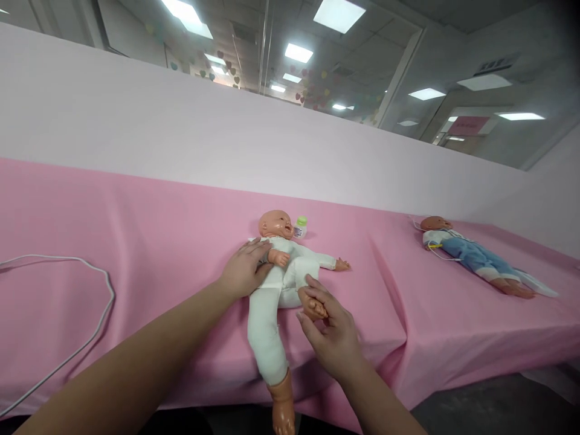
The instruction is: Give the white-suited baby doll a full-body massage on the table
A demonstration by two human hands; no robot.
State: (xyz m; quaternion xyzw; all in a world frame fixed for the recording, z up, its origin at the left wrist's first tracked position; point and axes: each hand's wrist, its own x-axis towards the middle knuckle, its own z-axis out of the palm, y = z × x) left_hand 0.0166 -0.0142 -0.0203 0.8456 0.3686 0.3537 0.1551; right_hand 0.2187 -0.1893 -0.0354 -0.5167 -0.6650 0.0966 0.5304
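A baby doll (pixel 267 320) in white clothes lies on its back on the pink cloth, head toward the wall. One of its legs hangs over the table's front edge; the other is bent, its foot raised. My left hand (pixel 246 267) rests on the side of the doll's chest, beside its bent arm, fingers partly hidden there. My right hand (pixel 333 329) has its fingers and thumb around the doll's raised foot (pixel 313 304). Next to the doll's head stands a small clear bottle (pixel 300 230) with a green cap.
A second doll (pixel 480 257) in blue and white lies on the pink-covered table (pixel 181 229) at the right, with thin tubing by it. A white cable (pixel 110 284) curves over the cloth at the left. Behind are a white wall (pixel 203 139) and windows.
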